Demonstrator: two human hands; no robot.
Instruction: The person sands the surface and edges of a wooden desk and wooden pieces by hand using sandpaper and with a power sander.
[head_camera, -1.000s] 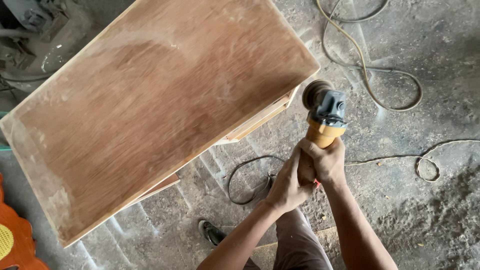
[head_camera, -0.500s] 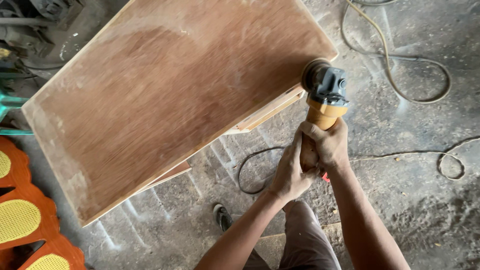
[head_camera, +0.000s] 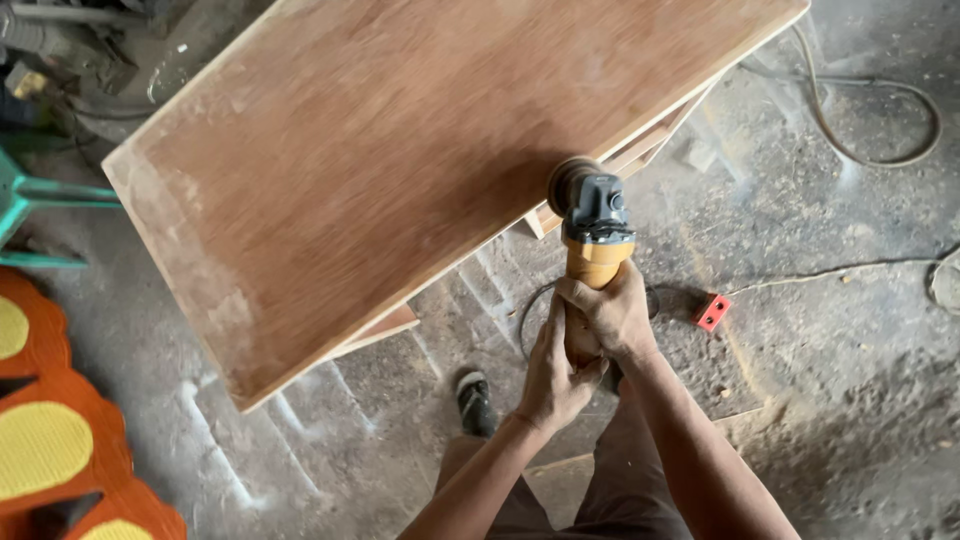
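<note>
Gripping orange angle grinder (head_camera: 594, 232) at handle: left hand (head_camera: 553, 372) and right hand (head_camera: 608, 312) wrapped tight, fingers curled closed. Disc on near edge of plywood panel (head_camera: 400, 150). Judged heavy, rigid, vibrating; two-handed handle hold suits. Panel stiff, dusty.

The big wooden board (head_camera: 400, 170) is reddish brown with pale dusty patches. At its edge, the grinder (head_camera: 592, 250) is orange with a grey head. Right of the grinder lies a small red block (head_camera: 712, 312). Left of the board, an orange shape (head_camera: 60, 440) has yellow spots.
</note>
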